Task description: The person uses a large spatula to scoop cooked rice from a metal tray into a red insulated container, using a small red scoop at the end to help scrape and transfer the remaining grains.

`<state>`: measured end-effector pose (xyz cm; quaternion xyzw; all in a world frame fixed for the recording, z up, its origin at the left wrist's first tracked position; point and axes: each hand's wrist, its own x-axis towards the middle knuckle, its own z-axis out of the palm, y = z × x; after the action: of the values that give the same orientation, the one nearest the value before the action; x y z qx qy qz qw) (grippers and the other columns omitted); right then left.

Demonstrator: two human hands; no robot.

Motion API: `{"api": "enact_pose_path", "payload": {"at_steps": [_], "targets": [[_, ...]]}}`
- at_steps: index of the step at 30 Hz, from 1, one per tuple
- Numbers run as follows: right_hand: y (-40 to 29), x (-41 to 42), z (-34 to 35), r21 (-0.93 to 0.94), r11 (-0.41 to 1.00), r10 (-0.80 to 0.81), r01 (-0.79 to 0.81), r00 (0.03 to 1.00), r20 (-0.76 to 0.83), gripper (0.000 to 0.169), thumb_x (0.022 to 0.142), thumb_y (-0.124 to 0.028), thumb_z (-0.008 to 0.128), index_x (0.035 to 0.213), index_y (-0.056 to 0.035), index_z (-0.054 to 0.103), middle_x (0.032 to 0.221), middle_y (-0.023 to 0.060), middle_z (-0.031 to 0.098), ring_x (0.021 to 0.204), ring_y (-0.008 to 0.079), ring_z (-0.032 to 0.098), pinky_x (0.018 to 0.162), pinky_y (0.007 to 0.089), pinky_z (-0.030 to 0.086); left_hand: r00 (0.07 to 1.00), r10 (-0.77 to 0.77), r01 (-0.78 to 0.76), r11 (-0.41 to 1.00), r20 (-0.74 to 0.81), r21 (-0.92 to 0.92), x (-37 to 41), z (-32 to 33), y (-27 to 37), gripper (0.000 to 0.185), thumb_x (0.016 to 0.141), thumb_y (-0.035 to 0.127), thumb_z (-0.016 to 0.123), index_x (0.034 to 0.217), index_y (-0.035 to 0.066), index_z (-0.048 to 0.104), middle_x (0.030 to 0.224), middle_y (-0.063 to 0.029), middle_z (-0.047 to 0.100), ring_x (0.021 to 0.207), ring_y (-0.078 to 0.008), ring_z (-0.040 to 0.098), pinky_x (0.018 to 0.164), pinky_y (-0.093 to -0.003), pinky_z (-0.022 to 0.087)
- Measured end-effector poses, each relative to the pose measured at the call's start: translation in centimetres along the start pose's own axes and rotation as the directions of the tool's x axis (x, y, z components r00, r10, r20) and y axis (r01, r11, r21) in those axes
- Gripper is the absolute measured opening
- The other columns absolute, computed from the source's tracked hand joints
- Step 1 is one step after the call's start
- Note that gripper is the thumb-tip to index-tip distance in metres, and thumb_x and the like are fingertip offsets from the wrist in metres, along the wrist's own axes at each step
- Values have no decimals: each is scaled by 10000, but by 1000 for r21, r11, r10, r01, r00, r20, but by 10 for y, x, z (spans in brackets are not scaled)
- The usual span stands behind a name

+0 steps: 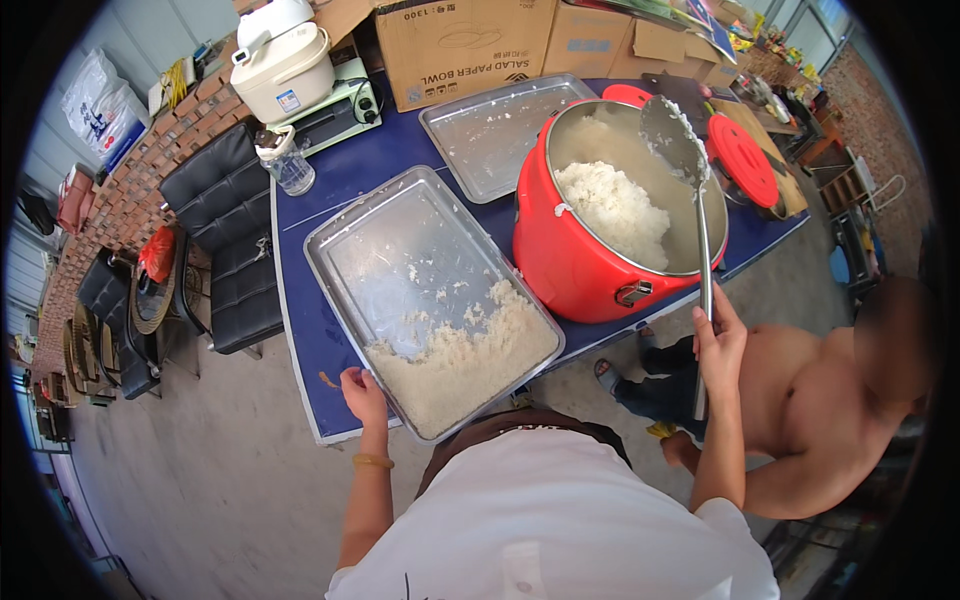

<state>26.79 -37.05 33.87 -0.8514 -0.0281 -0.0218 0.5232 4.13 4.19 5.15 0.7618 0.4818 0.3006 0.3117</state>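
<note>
My right hand (720, 341) grips the handle of a long metal serving scoop (703, 240). Its broad head, with rice stuck along the rim, is raised over a red insulated bucket (555, 240). Inside the bucket, cooked white rice (611, 210) is heaped toward the near left side. Left of the bucket lies a shallow metal tray (367, 240), its near end spread with rice (457, 367) and its far end nearly bare with scattered grains. At the tray's near left edge, my left hand (365, 399) holds the rim between thumb and fingers.
Behind is a second metal tray (499, 127) with rice scraps. Cardboard boxes (465, 49), a rice cooker (281, 75) and a glass jar (289, 169) line the blue table (300, 300). A red lid (742, 159) sits at right. Another person (810, 390) stands close on my right.
</note>
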Motion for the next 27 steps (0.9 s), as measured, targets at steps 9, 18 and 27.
{"api": "enact_pose_path", "payload": {"at_steps": [9,18,27], "targets": [[11,-25,31,287,957,26,-29,1000,17,460,876,-17,568,1315,39,443,671,-16,517,453,37,437,390,182,350,705,526,-27,691,476,-723,15,79,320,259,809,17,657,1053,8,571,879,-41,596,762,-108,571,687,-237,485],[39,-44,24,413,906,79,-93,996,49,450,875,-12,566,1305,46,445,647,-15,517,451,37,452,373,180,360,713,542,-162,745,445,-647,4,103,379,249,796,-28,624,1031,-14,540,956,-78,589,815,-127,586,731,-251,498],[48,-35,10,453,888,57,-80,996,64,437,881,-15,552,1298,58,445,632,-16,515,437,38,444,372,180,345,497,758,-281,601,423,-748,6,83,418,311,827,-38,577,1132,21,576,819,-50,632,772,-104,606,713,-236,495]]}}
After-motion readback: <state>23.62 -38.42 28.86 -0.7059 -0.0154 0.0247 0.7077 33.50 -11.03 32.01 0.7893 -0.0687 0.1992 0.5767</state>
